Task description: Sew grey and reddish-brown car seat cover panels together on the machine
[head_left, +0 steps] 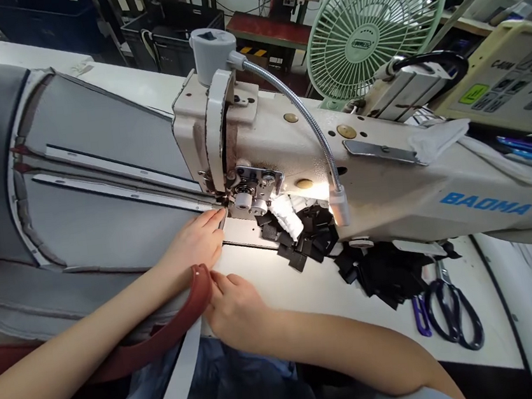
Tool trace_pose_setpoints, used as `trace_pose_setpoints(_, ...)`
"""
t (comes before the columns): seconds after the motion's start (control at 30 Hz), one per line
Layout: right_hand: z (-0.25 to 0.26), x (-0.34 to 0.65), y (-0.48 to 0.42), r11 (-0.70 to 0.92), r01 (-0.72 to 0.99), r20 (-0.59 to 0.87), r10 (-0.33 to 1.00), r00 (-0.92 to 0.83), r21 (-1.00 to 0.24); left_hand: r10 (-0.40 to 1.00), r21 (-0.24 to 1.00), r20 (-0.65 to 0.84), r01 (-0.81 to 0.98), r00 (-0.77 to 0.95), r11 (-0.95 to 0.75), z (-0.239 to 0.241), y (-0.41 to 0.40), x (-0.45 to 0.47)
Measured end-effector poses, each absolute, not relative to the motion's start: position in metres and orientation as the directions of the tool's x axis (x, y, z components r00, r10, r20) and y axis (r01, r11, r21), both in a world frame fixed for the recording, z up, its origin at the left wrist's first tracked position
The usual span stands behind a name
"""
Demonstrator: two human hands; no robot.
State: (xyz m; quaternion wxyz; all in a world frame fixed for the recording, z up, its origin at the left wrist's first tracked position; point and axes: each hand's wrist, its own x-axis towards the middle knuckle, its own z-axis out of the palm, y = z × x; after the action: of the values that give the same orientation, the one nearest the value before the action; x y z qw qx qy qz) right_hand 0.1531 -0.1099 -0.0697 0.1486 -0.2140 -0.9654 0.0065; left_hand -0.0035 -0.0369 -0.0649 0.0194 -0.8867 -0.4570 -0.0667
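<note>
Left hand (198,239): and there it was, fingers laid straight and pressed down, tips just beside the needle area of the BAOMA sewing machine (390,192).
Right hand (235,309): nearer the body, fingers curled, gripping by the look of it the folded end of the dark red strap (177,325).
Grey panel (101,228): right in the thick of it, spread beneath and left of the left hand, one end at the needle. It looked light but bulky, soft and padded, stiffer along its bound seams; likelier to flop than break, so best steadied by flat fingers close to the needle.
Strap: crossed under the left forearm to the right hand; bendy yet firm, it seemed, a good pinch near that fold.
White slotted strips (123,168): two ran across the panel, left of the left hand, probably springy; a loose white strip (180,376) hung below the right hand.
Black fabric tabs (315,235): heaped straight on the bench (296,298), right of both hands, no container around them.
Scissors (453,309): well right of the right hand, beside a purple-handled tool (421,316).
Black crate (186,48): far beyond the hands, something dark inside, too dim to name.
Dark blue bin (49,25): farther left beyond them, contents impossible to make out.
</note>
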Motion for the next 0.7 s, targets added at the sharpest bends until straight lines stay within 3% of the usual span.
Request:
trace_pose_setpoints(0.2,-0.070,0.155,-0.098,0.890,0.447,0.194,0.455,-0.869,-0.088,0.833,0.079,0.129,0.832,0.538,-0.549,-0.056,-0.029,0.001)
trace_pose_setpoints(0.37,-0.072,0.155,-0.102,0.888,0.456,0.213,0.459,-0.863,-0.063,0.903,0.002,0.181,0.918,0.389,-0.396,-0.043,-0.056,-0.002)
trace_pose_setpoints(0.7,-0.075,0.152,-0.090,0.861,0.499,0.160,0.508,-0.846,-0.095,0.947,-0.006,-0.020,0.947,0.320,-0.320,-0.049,-0.046,0.012)
